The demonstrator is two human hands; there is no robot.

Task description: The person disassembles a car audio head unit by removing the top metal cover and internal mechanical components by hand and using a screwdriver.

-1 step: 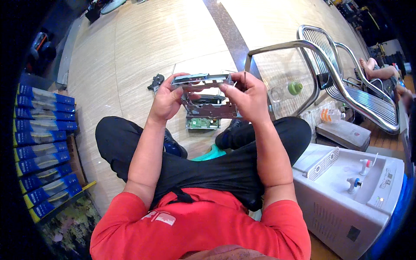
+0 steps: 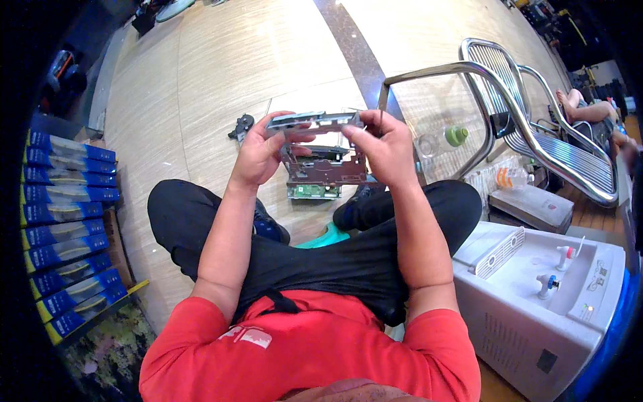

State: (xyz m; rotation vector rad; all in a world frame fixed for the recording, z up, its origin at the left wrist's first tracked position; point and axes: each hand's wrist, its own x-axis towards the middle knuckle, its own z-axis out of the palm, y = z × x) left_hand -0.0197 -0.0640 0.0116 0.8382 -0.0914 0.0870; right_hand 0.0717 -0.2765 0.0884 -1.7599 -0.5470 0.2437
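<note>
Held up in front of my knees is a dark metal bracket frame with large cut-out openings. My left hand is closed on its left end, fingers behind and thumb in front. On the opposite end, my right hand grips it with the thumb along the near side. A green circuit board shows just below the frame, near my feet; part of it is hidden. Left of my left hand, a small black mechanical part lies on the floor.
Stacked blue boxes stand at left. To the right are a chrome chair, a green-capped clear bottle, a long grey box and a white water dispenser. Another person's legs show at far right. A teal item lies between my feet.
The metal frame has tilted slightly in my hands, so its lower side shows a little differently. Both hands keep their hold.
</note>
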